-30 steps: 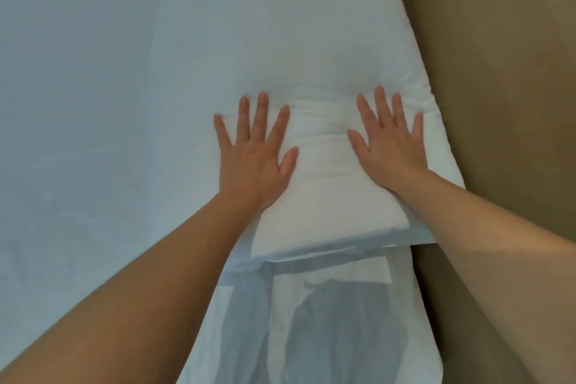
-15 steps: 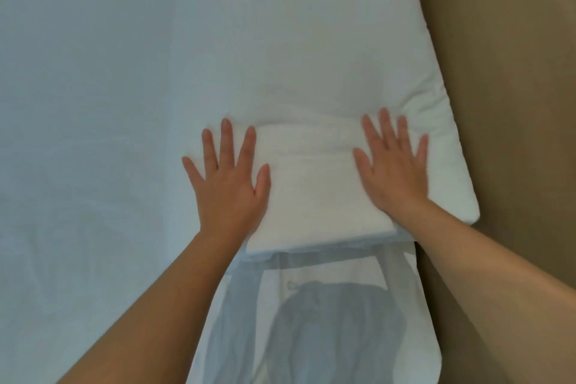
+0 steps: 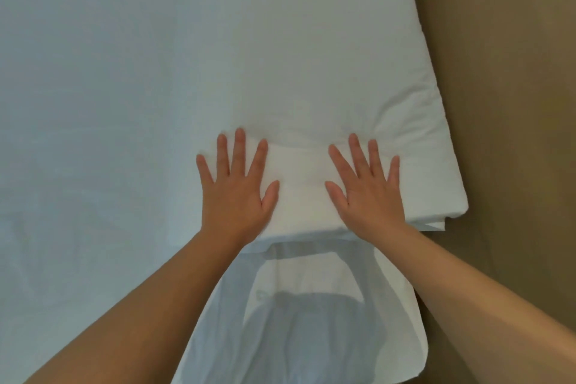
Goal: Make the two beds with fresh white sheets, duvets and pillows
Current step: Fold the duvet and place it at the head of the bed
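A white pillow [image 3: 311, 56] lies on the white sheet [image 3: 87, 103] of the bed, along the bed's right side. Its near end is folded over into a flat flap [image 3: 302, 193]. My left hand [image 3: 238, 193] lies flat on the flap's left part, fingers spread. My right hand [image 3: 369, 193] presses flat on its right part, fingers spread too. Neither hand grips anything. A loose white pillowcase end [image 3: 311, 305] trails from under the fold toward me, partly in shadow.
A tan padded surface [image 3: 505, 103] runs along the right side of the bed, close against the pillow's edge. The white sheet spreads wide to the left of the pillow.
My left hand has shifted right onto the flap, after sliding left half a second ago. The right hand stays pressed on the flap. The view has moved slightly lower over the pillow.
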{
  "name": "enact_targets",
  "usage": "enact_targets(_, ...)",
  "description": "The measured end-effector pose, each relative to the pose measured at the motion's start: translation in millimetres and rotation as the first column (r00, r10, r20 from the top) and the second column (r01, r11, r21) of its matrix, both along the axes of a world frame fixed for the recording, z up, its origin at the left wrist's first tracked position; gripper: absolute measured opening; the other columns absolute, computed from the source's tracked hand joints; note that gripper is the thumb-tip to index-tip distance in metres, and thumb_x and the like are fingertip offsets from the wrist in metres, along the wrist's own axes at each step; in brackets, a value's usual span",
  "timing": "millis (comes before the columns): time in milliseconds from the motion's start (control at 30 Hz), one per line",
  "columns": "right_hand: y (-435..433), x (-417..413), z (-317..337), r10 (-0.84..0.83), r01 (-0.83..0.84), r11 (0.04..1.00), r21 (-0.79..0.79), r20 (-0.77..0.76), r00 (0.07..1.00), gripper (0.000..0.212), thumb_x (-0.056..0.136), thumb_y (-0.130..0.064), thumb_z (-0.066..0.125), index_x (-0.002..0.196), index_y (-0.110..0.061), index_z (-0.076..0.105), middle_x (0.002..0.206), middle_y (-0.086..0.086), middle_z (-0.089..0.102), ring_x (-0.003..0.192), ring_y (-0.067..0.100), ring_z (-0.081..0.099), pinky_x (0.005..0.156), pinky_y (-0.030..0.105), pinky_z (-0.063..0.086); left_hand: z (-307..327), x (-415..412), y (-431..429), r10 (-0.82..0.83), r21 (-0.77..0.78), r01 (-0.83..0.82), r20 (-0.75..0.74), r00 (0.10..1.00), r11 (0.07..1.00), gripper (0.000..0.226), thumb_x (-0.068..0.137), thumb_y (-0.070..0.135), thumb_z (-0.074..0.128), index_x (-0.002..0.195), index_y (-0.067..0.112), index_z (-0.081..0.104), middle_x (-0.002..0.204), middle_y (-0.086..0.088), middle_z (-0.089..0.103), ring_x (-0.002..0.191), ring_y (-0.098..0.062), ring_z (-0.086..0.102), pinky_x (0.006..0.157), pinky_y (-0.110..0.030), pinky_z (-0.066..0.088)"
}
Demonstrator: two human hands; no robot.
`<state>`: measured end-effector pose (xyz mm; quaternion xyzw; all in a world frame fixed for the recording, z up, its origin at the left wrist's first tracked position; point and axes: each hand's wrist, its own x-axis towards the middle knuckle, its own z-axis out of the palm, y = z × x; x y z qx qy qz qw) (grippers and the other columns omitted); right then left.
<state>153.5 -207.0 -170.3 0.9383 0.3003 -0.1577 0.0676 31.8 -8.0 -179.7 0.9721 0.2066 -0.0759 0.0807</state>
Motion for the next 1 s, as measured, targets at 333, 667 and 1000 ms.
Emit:
enact_targets(333, 65, 69, 25, 0.079, -0.087, 0.982, 0.168, 0.051, 0.996, 0.060, 0.101, -0.056, 0.015, 0.154, -0.039, -0.007, 0.163, -0.004, -0.017, 0.150, 0.024, -0.016, 0.117, 0.060, -0.006, 22, 69, 37, -0.055, 0.034, 0.052, 0.101, 0.993, 0.998, 0.067, 0.096, 0.057, 0.008, 0.156, 0.028, -0.003, 0.162, -0.005, -0.014, 0.148, -0.030, -0.016, 0.118, -0.058, 0.000)
enact_targets(667, -36, 86, -4, -0.417, 0.414, 0.908, -0.055, -0.070, 0.906, 0.063, 0.101, -0.055, 0.010, 0.156, -0.029, -0.010, 0.164, 0.000, -0.014, 0.151, 0.023, -0.009, 0.120, 0.053, 0.003, -10, 39, 11, 0.127, -0.017, -0.126, 0.031, 0.991, 0.992, 0.064, 0.098, 0.053, 0.012, 0.155, 0.029, -0.003, 0.162, -0.004, -0.016, 0.148, -0.031, -0.016, 0.116, -0.061, -0.002)
enact_targets(1000, -39, -23, 20, -0.013, 0.012, 1.000, 0.015, 0.025, 1.000, 0.060, 0.099, -0.052, 0.008, 0.155, -0.033, -0.001, 0.165, 0.002, -0.002, 0.151, 0.028, 0.000, 0.117, 0.060, 0.004, 6, -58, -8, 0.118, -0.114, -0.126, -0.082, 0.990, 0.985, 0.067, 0.098, 0.057, 0.011, 0.155, 0.028, -0.008, 0.161, -0.007, -0.017, 0.149, -0.036, -0.008, 0.115, -0.056, 0.015)
